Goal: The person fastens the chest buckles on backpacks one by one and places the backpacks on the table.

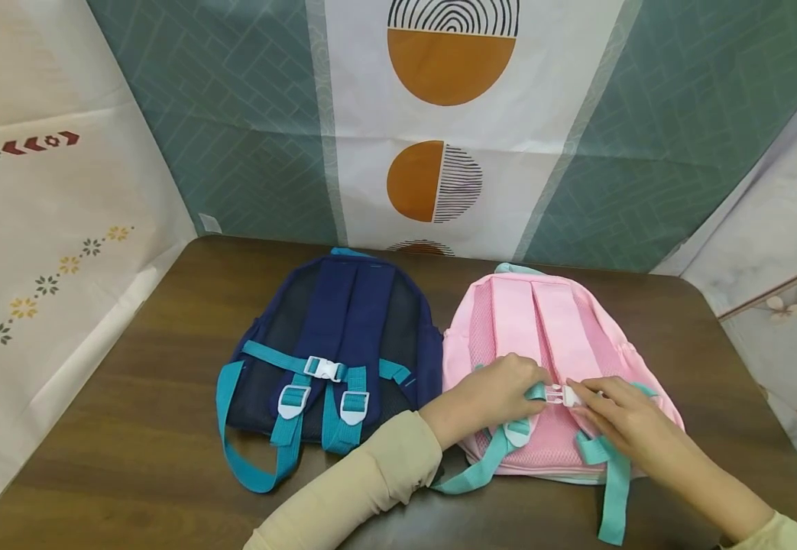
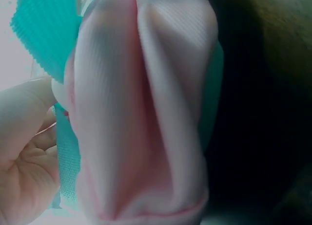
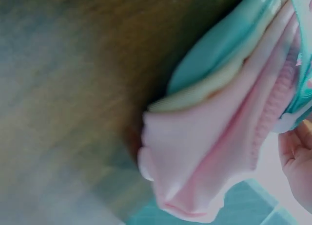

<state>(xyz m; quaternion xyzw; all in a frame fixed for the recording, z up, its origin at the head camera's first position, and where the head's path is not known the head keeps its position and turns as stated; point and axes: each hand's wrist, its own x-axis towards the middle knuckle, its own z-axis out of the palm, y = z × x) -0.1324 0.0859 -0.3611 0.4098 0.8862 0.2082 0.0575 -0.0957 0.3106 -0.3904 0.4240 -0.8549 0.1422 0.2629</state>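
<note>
A pink backpack (image 1: 529, 305) lies with its shoulder-strap side up at the right of the table. Across its straps runs a turquoise chest strap with a white side-release buckle (image 1: 568, 396). My left hand (image 1: 497, 393) holds the strap at the pronged half of that buckle. From the other side, my right hand (image 1: 621, 420) pinches the socket half between thumb and fingers. Prongs show at the mouth of the socket; how far in they reach, I cannot tell. Both wrist views show pink fabric and turquoise webbing, with part of the left hand (image 2: 29, 147) and right hand (image 3: 300, 161).
To the left, a navy backpack (image 1: 329, 328) lies strap side up, its white chest buckle (image 1: 324, 369) fastened. Turquoise webbing (image 1: 614, 489) from the pink bag trails toward the front of the brown table (image 1: 130, 428). A patterned cloth (image 1: 254, 114) hangs behind.
</note>
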